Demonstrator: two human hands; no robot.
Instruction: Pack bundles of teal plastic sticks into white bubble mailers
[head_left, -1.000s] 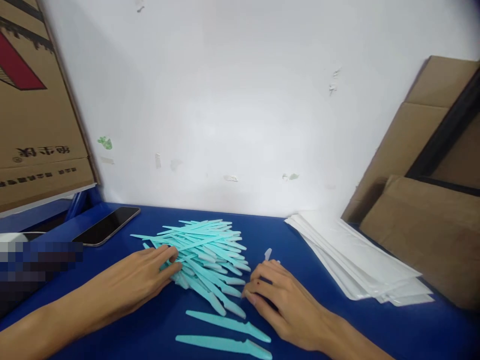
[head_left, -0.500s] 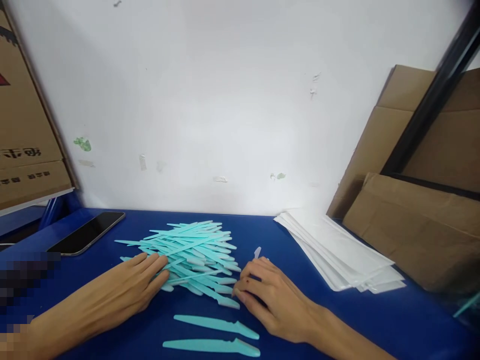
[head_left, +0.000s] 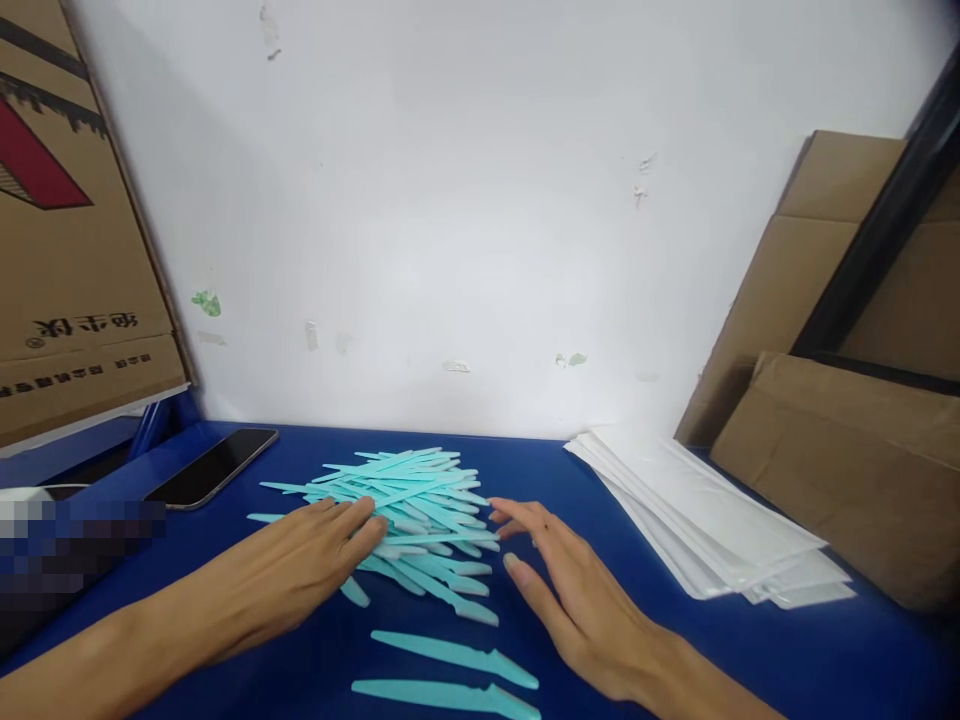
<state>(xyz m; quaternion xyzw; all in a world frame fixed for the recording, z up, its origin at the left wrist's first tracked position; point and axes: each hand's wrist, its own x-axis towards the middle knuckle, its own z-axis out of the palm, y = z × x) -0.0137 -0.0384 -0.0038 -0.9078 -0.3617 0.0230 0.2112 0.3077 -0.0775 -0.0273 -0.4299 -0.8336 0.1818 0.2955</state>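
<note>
A heap of teal eyebrow razors lies on the blue tabletop, most of them pointing left and right. My left hand rests against the heap's left side, fingers stretched out and partly covering some razors. At the right ends of the heap is my right hand, its thumb and fingers apart, with the fingertips at or very near the razor tips. In front of the heap, two single razors lie side by side: an upper razor and a lower razor.
White sheets or flat bags are stacked at the right. A phone lies at the back left. Cardboard stands on both sides, a printed box at left and a brown carton at right. Behind rises a white wall.
My right hand's fingers have opened from a curled pose at the razor ends. My left hand has come further over the heap. The whole view has shifted slightly.
</note>
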